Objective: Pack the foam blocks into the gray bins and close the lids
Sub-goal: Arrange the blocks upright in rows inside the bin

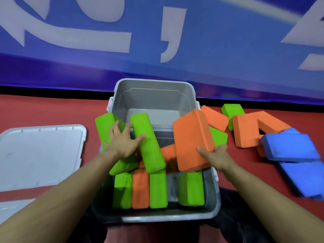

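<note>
Red flooring [52,113] runs back to a blue banner [210,50] with large white lettering. On the left lies a white lid [40,155], flat and apart from the bins. To the right, loose blocks are scattered on the floor: orange blocks [245,130], a small green block [231,110] and blue blocks [291,146] piled partly on one another.

A near gray bin [216,206] sits in front of the person, and a far gray bin [154,88] just behind it looks mostly bare inside, though its bottom is partly hidden. Standing upright along the near bin's front are three green blocks and one orange, with a gap between them toward the right.

His left hand [122,142] presses spread fingers on a long green block [149,142] that lies tilted over the standing row, beside another green block [107,125] leaning at the bin's left edge. His right hand [215,155] grips the lower corner of a large orange block [192,139], held tilted above the bin's right half.
</note>
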`<action>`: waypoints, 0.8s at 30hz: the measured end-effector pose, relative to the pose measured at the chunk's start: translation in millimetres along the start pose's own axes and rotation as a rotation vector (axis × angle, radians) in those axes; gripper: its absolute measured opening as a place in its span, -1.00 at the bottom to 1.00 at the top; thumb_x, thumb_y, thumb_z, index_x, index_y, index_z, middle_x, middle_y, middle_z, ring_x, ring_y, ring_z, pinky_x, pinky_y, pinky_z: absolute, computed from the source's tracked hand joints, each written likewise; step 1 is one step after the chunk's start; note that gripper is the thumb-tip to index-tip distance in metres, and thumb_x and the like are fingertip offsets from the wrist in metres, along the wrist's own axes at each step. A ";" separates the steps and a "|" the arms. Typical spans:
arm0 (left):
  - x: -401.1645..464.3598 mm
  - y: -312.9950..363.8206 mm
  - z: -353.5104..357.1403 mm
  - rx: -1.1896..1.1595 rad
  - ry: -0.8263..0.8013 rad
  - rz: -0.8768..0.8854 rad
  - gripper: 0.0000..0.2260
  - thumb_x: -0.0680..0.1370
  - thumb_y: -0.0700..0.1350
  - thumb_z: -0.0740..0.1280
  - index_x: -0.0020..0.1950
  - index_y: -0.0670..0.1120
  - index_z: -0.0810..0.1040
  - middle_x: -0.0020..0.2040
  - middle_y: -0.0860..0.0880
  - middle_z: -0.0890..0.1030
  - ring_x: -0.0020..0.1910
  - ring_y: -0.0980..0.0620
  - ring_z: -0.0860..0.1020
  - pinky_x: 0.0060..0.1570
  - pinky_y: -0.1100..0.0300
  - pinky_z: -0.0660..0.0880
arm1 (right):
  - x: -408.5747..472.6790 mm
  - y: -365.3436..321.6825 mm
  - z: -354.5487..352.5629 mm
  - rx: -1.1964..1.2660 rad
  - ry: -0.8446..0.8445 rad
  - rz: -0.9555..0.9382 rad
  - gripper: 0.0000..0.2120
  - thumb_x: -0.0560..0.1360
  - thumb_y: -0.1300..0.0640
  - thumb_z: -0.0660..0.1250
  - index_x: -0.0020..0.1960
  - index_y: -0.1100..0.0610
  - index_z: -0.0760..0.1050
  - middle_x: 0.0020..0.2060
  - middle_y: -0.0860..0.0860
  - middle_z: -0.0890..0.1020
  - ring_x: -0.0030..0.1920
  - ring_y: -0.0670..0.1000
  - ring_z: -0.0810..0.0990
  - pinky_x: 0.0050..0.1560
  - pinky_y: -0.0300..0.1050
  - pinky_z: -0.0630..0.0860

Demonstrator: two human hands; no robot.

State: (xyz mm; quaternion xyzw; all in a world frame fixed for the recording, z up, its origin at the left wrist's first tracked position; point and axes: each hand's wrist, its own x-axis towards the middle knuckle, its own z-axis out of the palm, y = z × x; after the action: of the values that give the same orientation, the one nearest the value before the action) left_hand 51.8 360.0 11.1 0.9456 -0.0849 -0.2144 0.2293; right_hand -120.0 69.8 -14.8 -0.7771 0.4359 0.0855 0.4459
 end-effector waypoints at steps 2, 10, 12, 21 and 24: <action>-14.8 -7.2 10.6 0.008 0.045 -0.020 -0.20 0.48 0.44 0.26 0.62 0.10 0.18 0.65 -0.11 -0.12 0.62 -0.14 -0.15 0.52 -0.32 -0.02 | 17.6 41.1 5.5 -0.059 -0.094 0.072 0.26 0.05 -0.56 0.50 0.44 0.29 0.32 0.31 0.13 0.56 0.22 0.14 0.61 0.31 0.12 0.54; -6.1 -12.9 9.4 -0.215 0.181 -0.152 -0.15 0.48 0.27 0.43 0.62 -0.08 0.16 0.60 -0.24 0.06 0.58 -0.27 0.06 0.53 -0.02 0.02 | 1.0 -8.8 10.2 -0.255 0.135 0.028 -0.25 0.49 -0.27 0.39 0.45 0.21 0.32 0.38 0.23 0.36 0.41 0.24 0.37 0.41 0.05 0.36; -3.1 -17.4 10.4 -0.187 0.160 -0.166 -0.12 0.47 0.29 0.43 0.62 -0.07 0.13 0.59 -0.25 0.06 0.56 -0.30 0.08 0.53 -0.05 0.05 | -1.5 -18.3 19.3 -0.270 0.145 0.000 -0.28 0.50 -0.25 0.40 0.46 0.16 0.31 0.38 0.21 0.34 0.38 0.26 0.41 0.42 0.05 0.35; -5.8 -8.2 13.5 -0.075 0.371 0.025 -0.20 0.46 0.27 0.45 0.57 -0.07 0.26 0.52 -0.20 0.20 0.48 -0.25 0.20 0.43 -0.12 0.22 | -16.2 -47.2 83.2 -0.237 -0.025 -0.454 -0.52 0.51 -0.13 0.43 0.33 0.07 0.48 0.28 0.06 0.52 0.31 0.08 0.49 0.39 -0.02 0.37; -14.7 6.7 20.7 -0.178 0.233 0.209 -0.26 0.48 0.21 0.46 0.54 -0.07 0.31 0.42 -0.15 0.29 0.43 -0.18 0.26 0.46 0.00 0.21 | -10.4 -38.9 86.9 -0.422 -0.019 -0.530 -0.51 0.52 -0.16 0.39 0.37 0.02 0.46 0.36 -0.01 0.51 0.40 0.06 0.43 0.43 -0.01 0.32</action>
State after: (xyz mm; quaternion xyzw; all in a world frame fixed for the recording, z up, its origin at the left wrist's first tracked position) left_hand 29.0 349.7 3.0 0.9260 -0.1365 -0.0851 0.3416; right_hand -74.7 151.3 -36.4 -0.9378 0.1872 0.0623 0.2858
